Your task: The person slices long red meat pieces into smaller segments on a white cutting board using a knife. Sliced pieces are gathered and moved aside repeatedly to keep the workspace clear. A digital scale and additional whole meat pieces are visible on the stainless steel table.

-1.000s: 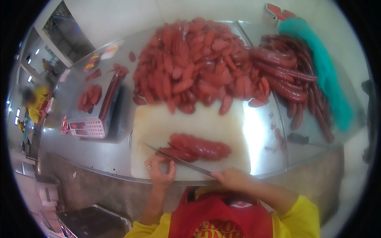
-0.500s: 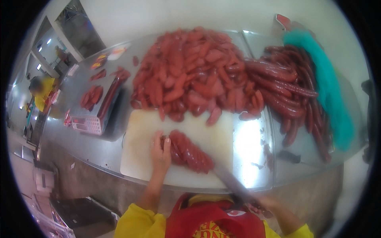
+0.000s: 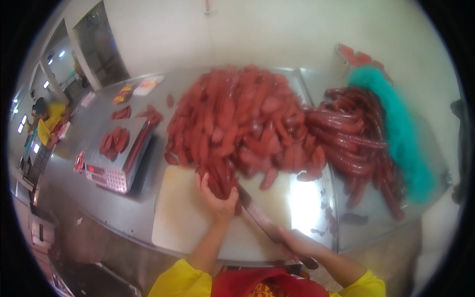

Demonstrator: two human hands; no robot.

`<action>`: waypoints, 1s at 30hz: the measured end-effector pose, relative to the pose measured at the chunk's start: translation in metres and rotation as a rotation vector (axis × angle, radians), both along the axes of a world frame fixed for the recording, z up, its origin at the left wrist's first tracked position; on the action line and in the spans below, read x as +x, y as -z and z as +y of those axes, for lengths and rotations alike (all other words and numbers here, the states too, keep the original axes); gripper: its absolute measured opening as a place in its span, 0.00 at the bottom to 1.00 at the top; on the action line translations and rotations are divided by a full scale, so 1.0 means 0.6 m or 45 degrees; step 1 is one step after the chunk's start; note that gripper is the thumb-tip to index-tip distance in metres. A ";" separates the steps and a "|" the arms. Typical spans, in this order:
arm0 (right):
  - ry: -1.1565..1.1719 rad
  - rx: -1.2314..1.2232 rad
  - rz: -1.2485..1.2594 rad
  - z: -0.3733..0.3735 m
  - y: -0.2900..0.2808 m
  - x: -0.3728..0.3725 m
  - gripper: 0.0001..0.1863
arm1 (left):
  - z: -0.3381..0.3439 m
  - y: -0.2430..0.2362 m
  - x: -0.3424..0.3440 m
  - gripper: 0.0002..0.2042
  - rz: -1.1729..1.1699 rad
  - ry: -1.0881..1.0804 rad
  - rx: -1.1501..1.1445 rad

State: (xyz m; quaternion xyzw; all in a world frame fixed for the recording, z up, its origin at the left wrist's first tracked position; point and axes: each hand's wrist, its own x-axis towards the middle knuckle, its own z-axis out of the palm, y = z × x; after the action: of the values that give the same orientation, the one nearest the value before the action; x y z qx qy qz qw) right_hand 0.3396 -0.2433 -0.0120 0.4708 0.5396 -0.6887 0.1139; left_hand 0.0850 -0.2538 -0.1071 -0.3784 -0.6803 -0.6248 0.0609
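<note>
The right hand (image 3: pixel 297 243) is closed around the handle of a knife (image 3: pixel 258 216), its long, flat metal blade slanting up and leftward to a bunch of slices (image 3: pixel 220 178). The left hand (image 3: pixel 217 198) clasps that bunch, thumb on one side and fingers on the other, at the far part of a cutting board (image 3: pixel 178 218). The board's near edge runs just along the edge of the metal table (image 3: pixel 128 218); its smooth, pale, yellow-stained surface shows on both sides of the hands, leaving room sideways, while the far side is crowded. The held slices are dark red, glossy, long and tapered, pressed close together against a heaped pile (image 3: pixel 247 119) of similar oblong pieces. Left of the pile, a scale (image 3: pixel 116 178) carries more slices; right of it lie whole sausages (image 3: pixel 351 138), curved and shiny, beside soft green material (image 3: pixel 405 143). A pale wall (image 3: pixel 272 34) rises behind.
</note>
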 end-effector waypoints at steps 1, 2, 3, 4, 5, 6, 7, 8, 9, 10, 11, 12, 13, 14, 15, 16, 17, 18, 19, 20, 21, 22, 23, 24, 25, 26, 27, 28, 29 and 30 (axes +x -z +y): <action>0.041 0.073 -0.004 0.016 -0.009 -0.021 0.38 | 0.034 -0.014 -0.021 0.42 0.021 0.057 0.070; 0.083 0.144 -0.008 0.035 -0.016 -0.044 0.38 | 0.072 -0.031 -0.042 0.42 0.049 0.106 0.135; 0.132 0.213 -0.049 0.056 -0.025 -0.067 0.38 | 0.117 -0.051 -0.063 0.40 0.102 0.131 0.205; 0.212 0.259 0.088 0.080 -0.035 -0.091 0.38 | 0.164 -0.073 -0.084 0.39 0.134 0.150 0.235; 0.297 0.308 0.189 0.108 -0.045 -0.115 0.38 | 0.221 -0.096 -0.109 0.39 0.186 0.162 0.327; 0.380 0.360 0.289 0.138 -0.055 -0.136 0.38 | 0.278 -0.117 -0.131 0.38 0.216 0.154 0.367; 0.398 0.420 0.302 0.171 -0.063 -0.156 0.38 | 0.336 -0.137 -0.153 0.38 0.237 0.186 0.368; 0.417 0.478 0.311 0.204 -0.069 -0.173 0.38 | 0.388 -0.152 -0.171 0.38 0.270 0.200 0.378; 0.422 0.515 0.351 0.232 -0.073 -0.178 0.37 | 0.431 -0.159 -0.184 0.38 0.294 0.190 0.107; 0.492 0.550 0.276 0.248 -0.072 -0.175 0.37 | 0.470 -0.163 -0.193 0.38 0.322 0.180 -0.161; 0.552 0.561 0.239 0.258 -0.067 -0.169 0.37 | 0.502 -0.163 -0.198 0.39 0.340 0.185 -0.453; 0.606 0.560 0.222 0.264 -0.060 -0.161 0.37 | 0.524 -0.157 -0.198 0.37 0.398 0.166 -0.677; 0.692 0.621 0.097 0.254 -0.052 -0.141 0.37 | 0.546 -0.154 -0.200 0.37 0.448 0.147 -0.686; 0.763 0.649 0.052 0.239 -0.044 -0.119 0.37 | 0.564 -0.152 -0.200 0.36 0.471 0.164 -0.783; 0.845 0.660 -0.051 0.220 -0.036 -0.094 0.37 | 0.579 -0.152 -0.199 0.36 0.484 0.170 -0.791; 0.896 0.531 -0.106 0.197 -0.035 -0.063 0.37 | 0.592 -0.154 -0.198 0.36 0.484 0.181 -0.821; 0.814 0.654 -0.134 0.172 -0.033 -0.039 0.36 | 0.605 -0.158 -0.195 0.35 0.510 0.161 -0.801; 1.033 0.456 -0.115 0.151 -0.032 -0.020 0.35 | 0.617 -0.165 -0.192 0.36 0.508 0.173 -0.862; 1.066 0.471 -0.107 0.127 -0.031 -0.003 0.34 | 0.628 -0.173 -0.188 0.36 0.483 0.195 -0.935; 1.127 0.462 -0.110 0.103 -0.033 0.014 0.33 | 0.638 -0.183 -0.183 0.36 0.493 0.188 -0.939; 1.129 0.556 -0.094 0.080 -0.034 0.030 0.33 | 0.643 -0.191 -0.178 0.36 0.487 0.198 -1.009; 1.143 0.631 -0.065 0.059 -0.034 0.047 0.33 | 0.646 -0.199 -0.173 0.36 0.497 0.197 -1.048; 1.173 0.703 -0.041 0.036 -0.036 0.067 0.31 | 0.651 -0.209 -0.166 0.37 0.514 0.191 -1.113; 1.235 0.752 -0.076 0.019 -0.031 0.084 0.30 | 0.653 -0.216 -0.157 0.36 0.528 0.146 -1.145; 1.279 0.835 -0.054 -0.003 -0.024 0.100 0.29 | 0.656 -0.223 -0.147 0.36 0.549 0.096 -1.211; 1.319 0.914 -0.034 -0.021 -0.017 0.119 0.28 | 0.658 -0.229 -0.135 0.36 0.581 0.028 -1.292; 1.363 0.935 -0.049 -0.032 -0.010 0.142 0.25 | 0.655 -0.221 -0.106 0.29 0.808 -0.193 -1.134; 1.369 0.898 -0.060 -0.039 -0.005 0.166 0.26 | 0.657 -0.220 -0.082 0.25 0.831 -0.024 -0.949; 1.373 0.860 -0.070 -0.042 -0.001 0.190 0.26 | 0.662 -0.217 -0.049 0.22 0.842 0.157 -0.807; 1.398 0.762 -0.175 -0.044 0.003 0.209 0.27 | 0.664 -0.212 -0.016 0.18 0.873 0.305 -0.610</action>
State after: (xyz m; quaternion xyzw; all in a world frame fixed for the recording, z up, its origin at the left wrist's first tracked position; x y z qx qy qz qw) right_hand 0.4652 -0.2700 -0.0139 0.7338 0.3802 -0.4341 -0.3586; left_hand 0.0754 0.1445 0.0201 -0.6436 -0.6978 -0.2903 0.1210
